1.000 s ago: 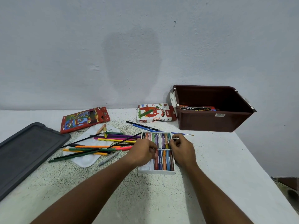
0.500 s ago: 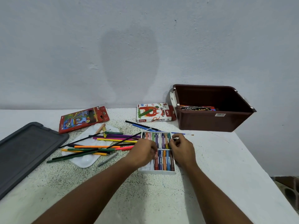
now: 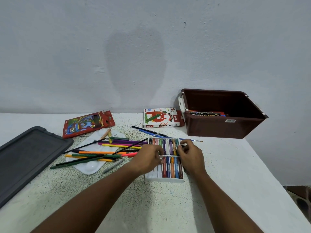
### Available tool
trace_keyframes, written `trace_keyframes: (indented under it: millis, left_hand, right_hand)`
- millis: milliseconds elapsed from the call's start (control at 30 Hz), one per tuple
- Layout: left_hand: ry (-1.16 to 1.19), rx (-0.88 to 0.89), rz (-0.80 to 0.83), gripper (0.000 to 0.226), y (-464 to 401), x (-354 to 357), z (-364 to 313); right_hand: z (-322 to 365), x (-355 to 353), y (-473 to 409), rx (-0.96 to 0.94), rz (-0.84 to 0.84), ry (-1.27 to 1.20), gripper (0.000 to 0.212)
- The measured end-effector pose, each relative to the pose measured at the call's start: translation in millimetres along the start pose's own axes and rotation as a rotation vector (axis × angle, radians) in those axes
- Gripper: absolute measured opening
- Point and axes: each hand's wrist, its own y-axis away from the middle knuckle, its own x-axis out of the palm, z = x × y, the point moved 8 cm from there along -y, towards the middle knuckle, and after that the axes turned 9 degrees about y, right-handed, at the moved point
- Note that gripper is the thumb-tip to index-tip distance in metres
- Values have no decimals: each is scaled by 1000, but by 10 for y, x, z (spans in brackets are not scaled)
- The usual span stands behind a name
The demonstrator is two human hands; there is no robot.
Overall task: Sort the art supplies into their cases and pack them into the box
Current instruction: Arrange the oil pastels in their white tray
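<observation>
A white pastel tray (image 3: 165, 179) with two rows of oil pastels lies at the table's middle. My left hand (image 3: 149, 159) rests over its left half with fingers curled down on it, hiding what is beneath. At the tray's upper right corner, my right hand (image 3: 191, 153) pinches a small pale pastel. The pastels' printed carton (image 3: 160, 118) lies behind, next to the brown box (image 3: 222, 129), which holds a flat pack. Loose coloured pencils (image 3: 107, 149) and brushes are piled to the left, near the red pencil case (image 3: 87, 124).
A white paint palette (image 3: 91, 169) lies under the pencils. A dark grey lid (image 3: 25, 158) sits at the far left. A thin blue brush (image 3: 191, 140) lies behind the tray. The table ends at the right, just past the brown box.
Both hands stayed over the tray; the fingers have shifted slightly among the upper row of pastels. Nothing else moved.
</observation>
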Motion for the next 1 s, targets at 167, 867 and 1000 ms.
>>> trace_keyframes:
  millis: [167, 867, 1000]
  left_hand:
    - [-203, -108, -165, 9, 30, -598, 182]
    - [-726, -291, -20, 41, 309, -842, 583]
    - [-734, -279, -41, 34, 351, -825, 558]
  right_hand:
    - [31, 4, -2, -15, -3, 2, 20]
    - [25, -11, 35, -6, -1, 7, 19]
    - [21, -22, 43, -7, -4, 1, 18]
